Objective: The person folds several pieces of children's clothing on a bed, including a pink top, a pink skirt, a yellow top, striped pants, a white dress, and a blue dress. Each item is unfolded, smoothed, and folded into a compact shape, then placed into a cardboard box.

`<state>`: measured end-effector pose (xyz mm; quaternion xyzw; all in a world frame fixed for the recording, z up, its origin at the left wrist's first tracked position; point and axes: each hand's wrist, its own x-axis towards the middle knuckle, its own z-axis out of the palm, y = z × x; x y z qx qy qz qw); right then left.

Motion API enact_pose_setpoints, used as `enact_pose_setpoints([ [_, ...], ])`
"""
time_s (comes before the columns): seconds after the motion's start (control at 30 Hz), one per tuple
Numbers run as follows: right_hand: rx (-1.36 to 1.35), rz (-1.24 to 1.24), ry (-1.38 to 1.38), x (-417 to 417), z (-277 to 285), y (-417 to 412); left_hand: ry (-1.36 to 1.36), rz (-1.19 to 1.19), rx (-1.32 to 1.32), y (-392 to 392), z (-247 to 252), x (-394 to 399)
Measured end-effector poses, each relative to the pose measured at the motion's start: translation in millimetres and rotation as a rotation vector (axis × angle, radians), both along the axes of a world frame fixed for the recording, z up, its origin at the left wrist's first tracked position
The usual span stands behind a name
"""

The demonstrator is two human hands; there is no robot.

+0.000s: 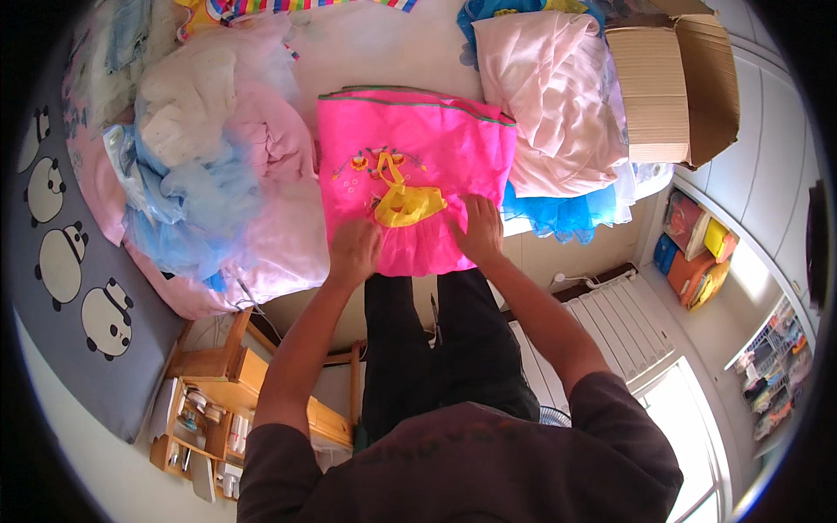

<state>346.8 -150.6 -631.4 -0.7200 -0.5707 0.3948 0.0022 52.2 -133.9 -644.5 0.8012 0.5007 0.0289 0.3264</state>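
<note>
A bright pink garment with green edging and flower embroidery (418,137) lies flat before me on the near edge of the bed. On it rests a yellow piece of cloth (412,206) with a looped strap. My left hand (356,252) is at the garment's lower left edge, its fingers curled; whether they pinch the cloth cannot be told. Near the lower right edge, my right hand (478,229) lies on the pink cloth, palm down, with its fingers a little apart and nothing seen between them.
Pale blue tulle (203,189) and cream cloth (186,104) are heaped at left. A pale pink folded cloth (549,104) sits over blue tulle (569,212) at right, beside an open cardboard box (650,95). A wooden shelf unit (203,418) stands lower left, a white radiator (621,320) lower right.
</note>
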Motion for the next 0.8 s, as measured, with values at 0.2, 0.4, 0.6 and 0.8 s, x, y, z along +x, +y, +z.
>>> enact_pose_setpoints([
  [0.2, 0.106, 0.547, 0.058, -15.9, 16.6, -56.8, 0.069, -0.359, -0.046, -23.4, -4.4, 0.5],
  [0.4, 0.226, 0.523, 0.049, 3.8, -31.1, -58.6, 0.050, -0.291, -0.043, -19.4, -38.2, -10.3],
  [0.6, -0.104, 0.633, 0.130, 31.5, 43.2, -34.2, 0.103, -0.390, -0.237, 6.8, 65.1, -7.1],
  [0.8, -0.326, 0.468, 0.345, 80.3, 55.6, 82.4, 0.211, -0.229, -0.675, 132.9, 91.5, 2.0],
])
